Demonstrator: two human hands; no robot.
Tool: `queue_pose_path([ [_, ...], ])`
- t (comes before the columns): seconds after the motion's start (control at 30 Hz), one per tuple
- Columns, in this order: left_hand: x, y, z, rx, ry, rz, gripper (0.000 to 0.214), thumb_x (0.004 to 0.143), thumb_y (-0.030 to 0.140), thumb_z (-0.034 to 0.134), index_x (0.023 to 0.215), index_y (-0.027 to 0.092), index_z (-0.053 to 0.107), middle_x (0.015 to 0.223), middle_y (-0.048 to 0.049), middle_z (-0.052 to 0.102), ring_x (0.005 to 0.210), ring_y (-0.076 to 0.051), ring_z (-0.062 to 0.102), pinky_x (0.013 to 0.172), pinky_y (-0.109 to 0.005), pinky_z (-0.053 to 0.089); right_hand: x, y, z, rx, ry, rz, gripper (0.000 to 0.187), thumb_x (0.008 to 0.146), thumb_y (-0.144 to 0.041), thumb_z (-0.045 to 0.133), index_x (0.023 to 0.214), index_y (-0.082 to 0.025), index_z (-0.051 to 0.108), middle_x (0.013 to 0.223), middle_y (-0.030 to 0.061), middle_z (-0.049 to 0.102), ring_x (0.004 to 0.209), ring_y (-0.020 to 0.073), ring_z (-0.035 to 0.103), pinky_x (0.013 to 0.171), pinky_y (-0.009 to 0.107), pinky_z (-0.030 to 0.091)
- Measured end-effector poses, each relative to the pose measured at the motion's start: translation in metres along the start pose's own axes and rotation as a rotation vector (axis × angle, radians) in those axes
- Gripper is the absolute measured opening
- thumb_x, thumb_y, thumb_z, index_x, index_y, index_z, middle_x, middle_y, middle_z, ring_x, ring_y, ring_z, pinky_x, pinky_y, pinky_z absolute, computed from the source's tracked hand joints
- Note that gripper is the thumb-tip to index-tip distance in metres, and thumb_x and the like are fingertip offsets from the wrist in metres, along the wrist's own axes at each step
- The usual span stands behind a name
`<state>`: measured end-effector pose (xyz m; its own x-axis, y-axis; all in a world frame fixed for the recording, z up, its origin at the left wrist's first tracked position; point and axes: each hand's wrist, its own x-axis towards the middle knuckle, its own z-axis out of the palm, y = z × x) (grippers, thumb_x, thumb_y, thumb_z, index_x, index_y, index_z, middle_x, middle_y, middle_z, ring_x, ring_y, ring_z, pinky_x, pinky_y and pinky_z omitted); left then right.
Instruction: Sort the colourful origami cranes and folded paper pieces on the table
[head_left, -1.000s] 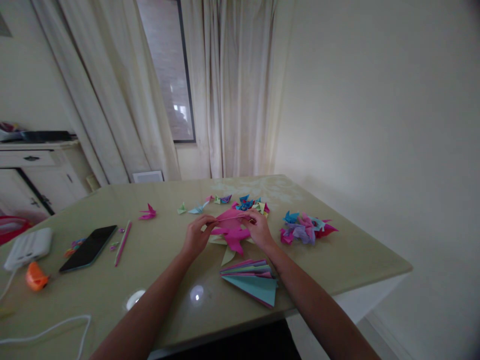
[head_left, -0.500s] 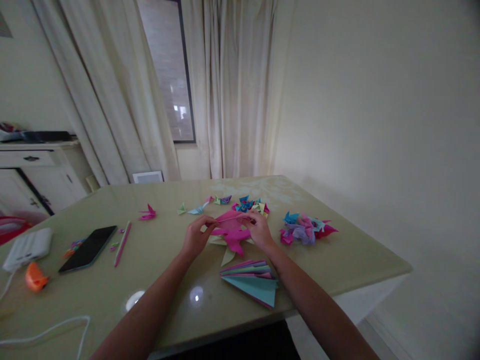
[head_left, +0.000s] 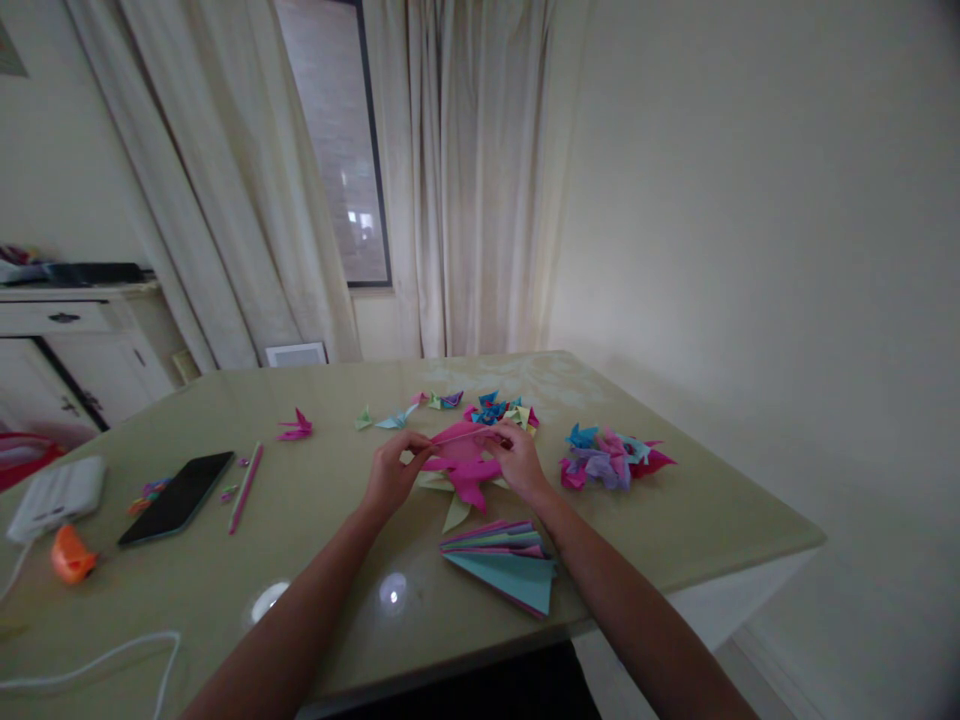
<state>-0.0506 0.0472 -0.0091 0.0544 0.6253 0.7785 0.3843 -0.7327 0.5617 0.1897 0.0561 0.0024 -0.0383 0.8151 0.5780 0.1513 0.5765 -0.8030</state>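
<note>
My left hand [head_left: 391,472] and my right hand [head_left: 519,458] both pinch the top edge of a pink paper sheet [head_left: 459,445], held just above the olive table [head_left: 315,520]. The sheet is seen nearly edge-on between the two hands. Under it lie a folded pink piece [head_left: 471,477] and pale green paper [head_left: 453,510]. A fanned stack of folded coloured papers [head_left: 504,563] sits close to me, between my forearms.
Folded paper shapes lie in a pile at the right [head_left: 611,456] and scattered behind my hands [head_left: 495,408]. To the left are a pink crane [head_left: 296,427], a pink pen [head_left: 246,484], a black phone [head_left: 178,496], a white power bank [head_left: 58,495], an orange object [head_left: 70,553] and a white cable [head_left: 112,655].
</note>
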Motion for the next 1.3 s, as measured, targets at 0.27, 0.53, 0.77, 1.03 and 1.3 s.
queue_pose_path([
  [0.27,-0.0001,-0.0009,0.0004,-0.002,0.007,-0.008,0.019,0.090,0.037,0.076,0.082,0.020,0.075,0.076,-0.0025,0.076,0.069,-0.016,0.070,0.066,-0.027,0.057,-0.0007,0.0026,0.0012,0.003,0.003,0.008,0.017,0.084,-0.039,0.078,0.084,-0.022,0.081,0.080,0.0025,0.064,0.074,0.0191,0.059,0.066,0.028,0.047],
  [0.53,0.0000,0.0005,0.0012,0.002,0.006,-0.007,0.020,0.090,0.038,0.076,0.082,0.019,0.075,0.076,-0.0021,0.076,0.069,-0.015,0.069,0.067,-0.025,0.056,-0.0008,0.0054,0.0021,-0.009,-0.001,0.007,0.023,0.083,-0.043,0.078,0.084,-0.020,0.080,0.078,0.0019,0.065,0.073,0.0178,0.059,0.066,0.027,0.047],
  [0.77,-0.0009,-0.0008,0.0008,-0.016,-0.006,-0.036,0.021,0.090,0.039,0.075,0.083,0.019,0.075,0.078,-0.0030,0.076,0.071,-0.016,0.069,0.068,-0.026,0.055,-0.0003,0.0059,0.0023,-0.026,0.003,0.000,0.025,0.084,-0.045,0.077,0.086,-0.020,0.080,0.080,0.0027,0.066,0.074,0.0180,0.060,0.067,0.027,0.047],
  [1.03,-0.0013,0.0009,0.0004,-0.010,-0.006,-0.031,0.019,0.091,0.038,0.075,0.084,0.019,0.075,0.078,-0.0029,0.076,0.072,-0.016,0.069,0.068,-0.026,0.055,-0.0011,0.0049,0.0019,0.002,-0.007,0.013,0.021,0.083,-0.040,0.078,0.087,-0.020,0.081,0.079,0.0023,0.065,0.074,0.0178,0.059,0.067,0.027,0.047],
  [1.3,-0.0011,0.0014,0.0004,-0.003,0.004,-0.032,0.021,0.091,0.040,0.075,0.083,0.020,0.075,0.078,-0.0032,0.076,0.071,-0.016,0.070,0.068,-0.026,0.056,-0.0020,0.0036,0.0018,-0.026,-0.012,0.002,0.022,0.084,-0.041,0.076,0.088,-0.020,0.080,0.079,0.0017,0.064,0.074,0.0180,0.059,0.068,0.028,0.046],
])
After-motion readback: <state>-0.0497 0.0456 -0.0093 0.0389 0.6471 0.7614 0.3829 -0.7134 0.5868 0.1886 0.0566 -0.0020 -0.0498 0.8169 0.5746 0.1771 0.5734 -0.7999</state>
